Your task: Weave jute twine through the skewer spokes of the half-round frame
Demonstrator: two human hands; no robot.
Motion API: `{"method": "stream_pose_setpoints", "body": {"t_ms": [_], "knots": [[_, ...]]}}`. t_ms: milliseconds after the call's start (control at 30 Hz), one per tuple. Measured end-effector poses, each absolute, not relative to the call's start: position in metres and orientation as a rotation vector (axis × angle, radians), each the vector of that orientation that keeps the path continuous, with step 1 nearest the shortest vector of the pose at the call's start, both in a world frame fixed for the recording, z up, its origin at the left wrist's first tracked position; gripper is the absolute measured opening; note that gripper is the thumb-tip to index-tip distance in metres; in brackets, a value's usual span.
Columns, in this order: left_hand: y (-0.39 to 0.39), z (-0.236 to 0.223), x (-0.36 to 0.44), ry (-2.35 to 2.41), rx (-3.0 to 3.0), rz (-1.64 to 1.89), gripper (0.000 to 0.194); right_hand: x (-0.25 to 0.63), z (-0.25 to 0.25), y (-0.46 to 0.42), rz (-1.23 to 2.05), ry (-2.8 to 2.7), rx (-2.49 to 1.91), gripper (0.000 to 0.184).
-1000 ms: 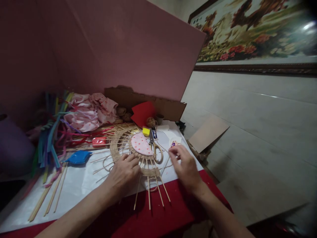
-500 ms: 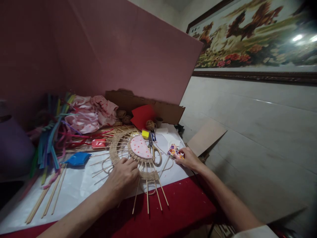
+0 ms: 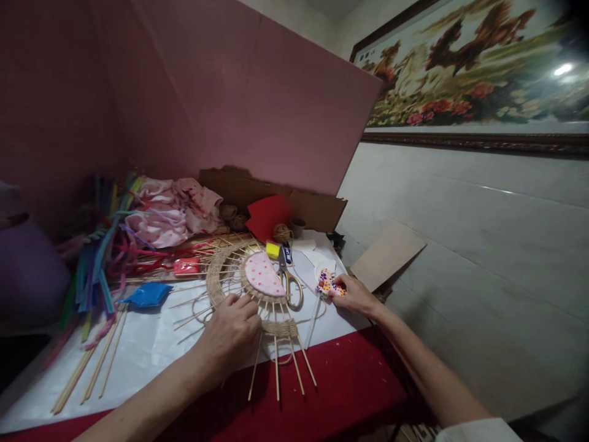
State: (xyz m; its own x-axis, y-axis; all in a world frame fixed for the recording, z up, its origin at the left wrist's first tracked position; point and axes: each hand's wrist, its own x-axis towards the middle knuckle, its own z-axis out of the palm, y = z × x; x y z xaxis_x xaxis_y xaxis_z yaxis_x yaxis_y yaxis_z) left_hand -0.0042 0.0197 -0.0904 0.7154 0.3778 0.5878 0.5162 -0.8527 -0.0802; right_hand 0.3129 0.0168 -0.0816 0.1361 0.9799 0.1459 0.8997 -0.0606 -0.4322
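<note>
My left hand [image 3: 234, 331] lies closed over the near-left part of a round frame of thin wooden sticks [image 3: 277, 368] with a woven twine band [image 3: 219, 276]; its fingertips are partly hidden. At the frame's centre sits a half-round pink pad [image 3: 264, 274] with red dots. At the right side of the table, my right hand [image 3: 355, 296] grips a flower-patterned glue gun [image 3: 326, 283]. A clear stick [image 3: 313, 320] runs from beside it toward the table's front edge. Scissors [image 3: 294, 293] with gold handles lie between the frame and the glue gun.
On the left are blue clay-like packet [image 3: 150, 295], loose sticks [image 3: 92, 362], pipe cleaners [image 3: 94, 270] and crumpled pink cloth [image 3: 161, 221]. A yellow block [image 3: 272, 250], red sheet [image 3: 268, 216] and twine ball [image 3: 281, 232] stand behind the frame. Cardboard [image 3: 389, 256] leans at the right wall.
The view has shifted slightly. Both hands keep their places, and the clear stick by the glue gun now shows longer, reaching toward the front edge.
</note>
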Motion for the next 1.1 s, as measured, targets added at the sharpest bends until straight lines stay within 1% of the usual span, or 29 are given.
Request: {"method": "stream_pose_setpoints", "body": {"t_ms": [333,567,700,733,833,900,967,1033,1100], "knots": [[0.020,-0.094,-0.003,-0.720,-2.701,-0.826,0.022,0.322,-0.067,0.016,0.651,-1.569,-1.935,0.028],[0.019,-0.094,-0.003,-0.734,-2.698,-0.840,0.023,0.322,-0.062,0.002,0.637,-1.356,-1.758,0.034],[0.019,-0.094,-0.004,-0.732,-2.689,-0.817,0.022,0.312,-0.055,-0.018,0.654,-1.247,-1.621,0.032],[0.020,-0.094,-0.004,-0.728,-2.689,-0.831,0.022,0.308,-0.052,-0.025,0.714,-1.231,-1.554,0.032],[0.021,-0.094,-0.004,-0.719,-2.702,-0.857,0.021,0.295,-0.044,-0.046,1.150,-1.072,-1.149,0.031],[0.021,-0.094,-0.004,-0.726,-2.711,-0.841,0.020,0.283,-0.040,-0.058,1.382,-0.987,-1.018,0.032],[0.020,-0.093,-0.005,-0.737,-2.711,-0.820,0.020,0.269,-0.038,-0.066,1.523,-0.963,-0.997,0.031],[0.020,-0.093,-0.005,-0.740,-2.714,-0.806,0.020,0.252,-0.036,-0.072,1.594,-0.993,-1.050,0.027],[0.020,-0.094,-0.005,-0.739,-2.715,-0.804,0.020,0.235,-0.035,-0.076,1.646,-1.033,-1.132,0.026]]}}
